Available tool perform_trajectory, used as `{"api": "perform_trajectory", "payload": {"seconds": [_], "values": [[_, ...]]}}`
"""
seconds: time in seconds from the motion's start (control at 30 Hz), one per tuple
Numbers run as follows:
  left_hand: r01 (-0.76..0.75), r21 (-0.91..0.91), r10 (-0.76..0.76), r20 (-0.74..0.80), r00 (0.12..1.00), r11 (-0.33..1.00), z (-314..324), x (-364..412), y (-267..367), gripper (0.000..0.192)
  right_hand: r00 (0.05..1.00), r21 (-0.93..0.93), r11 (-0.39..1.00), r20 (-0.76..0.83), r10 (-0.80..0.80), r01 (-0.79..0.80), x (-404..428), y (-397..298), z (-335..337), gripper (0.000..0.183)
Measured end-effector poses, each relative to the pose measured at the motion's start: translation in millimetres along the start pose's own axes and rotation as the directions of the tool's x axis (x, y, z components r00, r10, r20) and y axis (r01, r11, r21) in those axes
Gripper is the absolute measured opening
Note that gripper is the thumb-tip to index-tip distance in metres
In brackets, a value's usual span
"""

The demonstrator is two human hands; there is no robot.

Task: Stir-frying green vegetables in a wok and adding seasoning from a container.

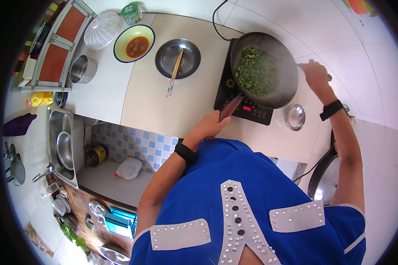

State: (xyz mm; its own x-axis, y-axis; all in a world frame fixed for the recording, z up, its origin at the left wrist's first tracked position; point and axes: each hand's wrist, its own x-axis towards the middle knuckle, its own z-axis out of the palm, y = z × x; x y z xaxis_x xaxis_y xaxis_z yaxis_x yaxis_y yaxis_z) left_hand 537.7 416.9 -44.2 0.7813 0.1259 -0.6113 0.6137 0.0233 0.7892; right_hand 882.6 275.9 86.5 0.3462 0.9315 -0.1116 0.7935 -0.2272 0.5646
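Note:
Chopped greens with small browned bits [254, 73] lie in a dark wok [283, 94] that sits on a black induction cooker [224, 94]. Steam blurs the wok's right side. My left hand [209, 124] is wrapped around the wok's brown handle [231, 107]. Beyond the wok's right rim, my right hand [316, 78] grips a cooking utensil [330, 78]; the end of its handle and a little metal at the rim show, but its head cannot be made out. Both wrists wear black bands.
Left of the cooker, a metal bowl [162, 61] holds chopsticks [175, 71]. An enamel bowl [118, 49] contains brown sauce. A shiny metal lid or dish [296, 117] lies close to the cooker's right corner. The power cord [215, 25] runs behind. A sink [58, 121] stands far left.

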Motion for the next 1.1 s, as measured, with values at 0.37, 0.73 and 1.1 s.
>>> {"api": "perform_trajectory", "payload": {"seconds": [0.37,0.73,1.1], "values": [[-0.005,-0.01,0.005,-0.021,1.0,1.0,0,0,-1,0.043,0.999,0.171,0.985,0.051,-0.014,0.005,-38,-7,-10,0.022],[-0.037,0.023,0.037,-0.003,0.999,0.999,-3,9,-18,0.05,0.974,0.228,0.973,0.225,-0.008,-0.045,-34,-37,-44,0.026],[-0.135,0.326,0.347,-0.776,0.527,0.936,-87,13,-53,0.031,0.939,0.28,0.943,0.336,0.078,-0.179,-63,-55,-96,0.025]]}}
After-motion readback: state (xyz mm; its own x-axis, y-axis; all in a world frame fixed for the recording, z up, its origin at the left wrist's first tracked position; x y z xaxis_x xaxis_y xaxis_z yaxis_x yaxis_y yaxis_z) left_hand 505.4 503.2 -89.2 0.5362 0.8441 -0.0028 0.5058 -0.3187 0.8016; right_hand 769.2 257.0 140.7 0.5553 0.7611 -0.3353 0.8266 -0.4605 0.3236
